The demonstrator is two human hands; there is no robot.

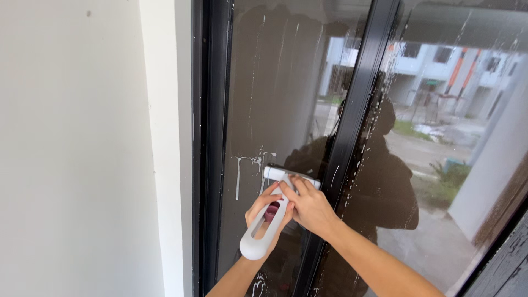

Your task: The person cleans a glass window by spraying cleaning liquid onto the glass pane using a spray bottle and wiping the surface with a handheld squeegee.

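A white squeegee [257,242] with a looped handle and a black rubber blade presses against the glass pane [275,99] of a black-framed window. My left hand [263,215] wraps around the handle from below. My right hand [311,207] grips the neck just under the blade head [290,175]. Soapy streaks run down the glass above and left of the blade. The wet pane shows a dark reflection of a person.
A black vertical frame bar [352,126] splits the window into two panes; the right pane [451,143] is speckled with droplets. A white wall [77,154] fills the left side. Buildings and a paved yard show through the glass.
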